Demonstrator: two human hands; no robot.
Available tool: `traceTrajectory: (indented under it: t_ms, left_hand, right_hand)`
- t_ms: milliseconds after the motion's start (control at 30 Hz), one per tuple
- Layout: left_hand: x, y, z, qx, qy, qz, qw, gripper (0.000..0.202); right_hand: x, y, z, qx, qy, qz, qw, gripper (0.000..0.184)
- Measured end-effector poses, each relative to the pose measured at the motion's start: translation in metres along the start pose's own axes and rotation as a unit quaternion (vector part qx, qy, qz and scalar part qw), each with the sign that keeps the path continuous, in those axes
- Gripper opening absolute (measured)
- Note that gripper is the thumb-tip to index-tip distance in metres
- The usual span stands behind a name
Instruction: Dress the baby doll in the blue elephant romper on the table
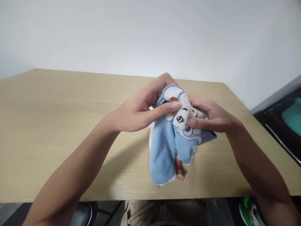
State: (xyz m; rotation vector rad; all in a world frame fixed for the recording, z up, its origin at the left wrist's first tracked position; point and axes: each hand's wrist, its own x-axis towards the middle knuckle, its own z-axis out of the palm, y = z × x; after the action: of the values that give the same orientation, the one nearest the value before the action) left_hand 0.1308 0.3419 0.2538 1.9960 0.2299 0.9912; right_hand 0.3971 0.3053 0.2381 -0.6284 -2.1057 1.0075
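A small doll wrapped in a light blue fleece garment (164,150) with a white hood and embroidered cartoon eyes hangs above the wooden table (58,131). My left hand (141,110) pinches the hood from the left, thumb and fingers closed on the fabric. From the right, my right hand (211,117) grips the same hood and the blue cloth, fingers closed. A tiny bare doll foot (180,175) pokes out below the cloth. The doll's body is hidden by the garment.
A white wall stands behind the table. At the right edge is a dark shelf (279,125) holding a teal object (293,116). Below the table's near edge lie a chair part and a green and white item (246,212).
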Motion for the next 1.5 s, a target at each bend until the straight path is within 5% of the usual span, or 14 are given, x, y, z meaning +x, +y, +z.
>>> traceTrajectory:
  t_ms: [100, 233, 333, 400, 467, 767, 900, 1000, 1133, 1233, 1400, 1500]
  left_hand:
    - [0.002, -0.002, -0.015, 0.02, -0.021, -0.061, 0.998, 0.031]
    - [0.009, -0.02, -0.03, 0.033, -0.121, -0.11, 0.986, 0.029]
    - [0.015, -0.034, -0.034, 0.044, -0.172, -0.111, 0.978, 0.027]
    - [0.016, -0.041, -0.037, 0.051, -0.159, -0.111, 0.98, 0.024]
    - [0.013, -0.046, -0.042, 0.06, -0.136, -0.115, 0.982, 0.022]
    - [0.01, -0.054, -0.052, 0.046, -0.178, -0.151, 0.971, 0.031]
    - [0.013, -0.055, -0.038, 0.021, -0.109, -0.138, 0.984, 0.041]
    - [0.011, -0.053, -0.032, 0.046, -0.086, -0.149, 0.984, 0.036]
    - [0.01, -0.051, -0.04, 0.024, -0.204, -0.148, 0.967, 0.03]
    - [0.007, -0.054, -0.051, -0.004, -0.268, -0.147, 0.952, 0.034]
    - [0.001, -0.055, -0.052, -0.045, -0.185, -0.168, 0.967, 0.028]
    - [0.004, -0.054, -0.048, -0.072, -0.174, -0.154, 0.97, 0.029]
  right_hand:
    - [0.006, -0.006, 0.002, 0.03, 0.096, -0.012, 0.995, 0.026]
    - [0.007, 0.001, -0.003, 0.089, 0.183, -0.003, 0.979, 0.032]
    - [0.012, 0.021, -0.019, 0.077, 0.055, 0.066, 0.993, 0.031]
    - [0.015, 0.035, -0.032, 0.049, -0.07, 0.096, 0.992, 0.032]
    - [0.014, 0.045, -0.04, 0.042, -0.13, 0.102, 0.985, 0.033]
    - [-0.005, 0.045, -0.035, 0.129, -0.002, 0.123, 0.984, 0.039]
    - [0.012, 0.056, -0.025, 0.08, -0.142, 0.119, 0.979, 0.045]
    - [0.023, 0.055, -0.017, 0.034, -0.23, 0.082, 0.969, 0.033]
    - [0.021, 0.044, -0.012, 0.024, -0.162, 0.03, 0.986, 0.034]
    - [0.016, 0.04, -0.012, 0.085, -0.118, 0.069, 0.987, 0.048]
    - [0.016, 0.043, -0.009, 0.134, -0.306, 0.166, 0.928, 0.051]
    - [0.015, 0.047, -0.012, 0.12, -0.299, 0.157, 0.934, 0.043]
